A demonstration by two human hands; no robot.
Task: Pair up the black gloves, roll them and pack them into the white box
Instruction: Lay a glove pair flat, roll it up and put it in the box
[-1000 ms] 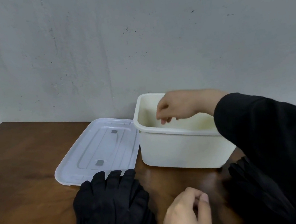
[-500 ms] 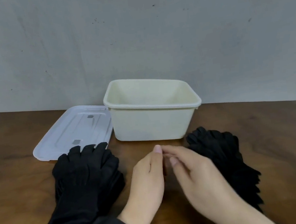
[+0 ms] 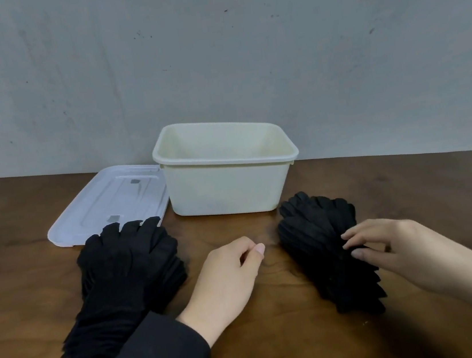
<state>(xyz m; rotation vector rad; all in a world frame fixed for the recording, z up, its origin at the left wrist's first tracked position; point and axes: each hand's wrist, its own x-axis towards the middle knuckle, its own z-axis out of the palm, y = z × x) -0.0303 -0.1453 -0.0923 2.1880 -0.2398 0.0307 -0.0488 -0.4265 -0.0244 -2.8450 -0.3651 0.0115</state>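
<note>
Two stacks of black gloves lie on the brown table, fingers pointing away from me: the left stack (image 3: 121,272) and the right stack (image 3: 324,242). Behind them stands the white box (image 3: 224,189), open, with no gloves visible inside. My left hand (image 3: 227,282) rests on the table between the stacks, fingers loosely curled, holding nothing. My right hand (image 3: 394,251) reaches over the right stack, its fingertips touching the top glove without a clear grip.
The box's white lid (image 3: 106,205) lies flat on the table left of the box, partly under the left stack's fingertips. A grey wall (image 3: 212,55) rises directly behind the table's far edge.
My right hand has left the box, come down to the middle, then moved right onto the right glove stack. My left hand stays near the centre. The view has pulled back and shifted right.
</note>
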